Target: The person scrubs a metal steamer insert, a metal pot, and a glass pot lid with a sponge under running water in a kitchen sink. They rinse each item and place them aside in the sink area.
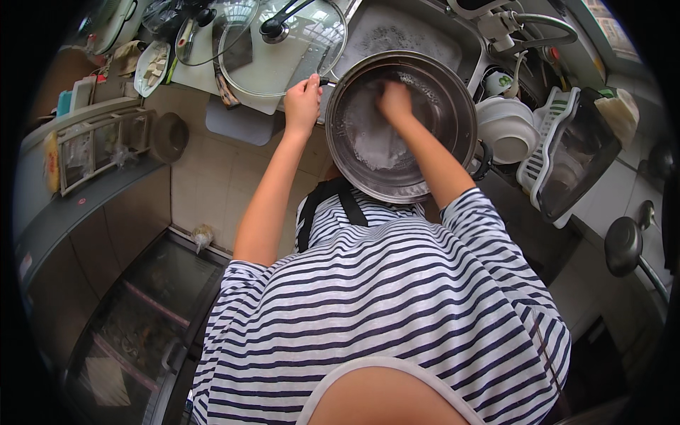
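Observation:
A large steel pan [461,125] with soapy foam on its inner wall is tilted towards me over the front edge of the sink [366,32]. My left hand [302,103] grips its black side handle at the left. Inside the pan is my right hand [394,101], pressed near the inner surface; its fingers are blurred and bent out of sight, so whether it holds something cannot be told. The second black handle [482,159] sticks out at the lower right. Suds [404,40] cover part of the sink floor behind the pan.
Left of the sink lie a glass lid [319,48], a cleaver [236,50] and a plate of pale cut pieces [154,69]. White bowls [507,130] and a dish rack [547,143] stand close on the right. The faucet [499,26] rises behind.

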`<state>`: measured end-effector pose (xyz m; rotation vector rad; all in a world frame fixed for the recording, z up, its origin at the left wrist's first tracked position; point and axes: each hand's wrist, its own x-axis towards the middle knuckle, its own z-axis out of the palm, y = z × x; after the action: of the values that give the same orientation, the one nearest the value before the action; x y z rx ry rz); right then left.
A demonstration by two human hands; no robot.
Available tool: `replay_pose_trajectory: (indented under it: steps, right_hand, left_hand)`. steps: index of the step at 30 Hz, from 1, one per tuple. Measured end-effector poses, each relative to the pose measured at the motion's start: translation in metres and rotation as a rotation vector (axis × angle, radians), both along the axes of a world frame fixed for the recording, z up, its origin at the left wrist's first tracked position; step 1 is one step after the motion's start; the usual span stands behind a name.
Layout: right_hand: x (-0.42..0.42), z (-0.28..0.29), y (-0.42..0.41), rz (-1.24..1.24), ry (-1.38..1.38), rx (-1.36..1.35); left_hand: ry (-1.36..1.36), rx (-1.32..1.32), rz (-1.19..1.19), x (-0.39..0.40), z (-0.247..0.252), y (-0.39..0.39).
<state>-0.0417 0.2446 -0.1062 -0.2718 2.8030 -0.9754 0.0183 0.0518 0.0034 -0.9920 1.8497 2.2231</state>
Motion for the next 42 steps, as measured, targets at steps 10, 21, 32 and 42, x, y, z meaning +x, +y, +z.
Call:
replay_pose_trajectory:
  steps: [10, 21, 32, 42]
  right_hand:
    - [-0.003, 0.017, -0.017, -0.084, 0.036, -0.104]
    - [0.082, 0.016, -0.009, 0.502, -0.761, -0.374]
    - [0.078, 0.039, -0.012, 0.521, -0.966, -0.692]
    - [0.044, 0.035, 0.001, -0.281, -1.093, -1.104]
  left_hand:
    - [0.005, -0.016, -0.003, 0.002, -0.001, -0.001]
    - [0.005, 0.013, 0.038, 0.005, -0.003, 0.0]
    - [-0.008, 0.065, 0.066, 0.008, 0.001, -0.006]
    - [-0.02, 0.053, 0.011, 0.005, 0.002, -0.004]
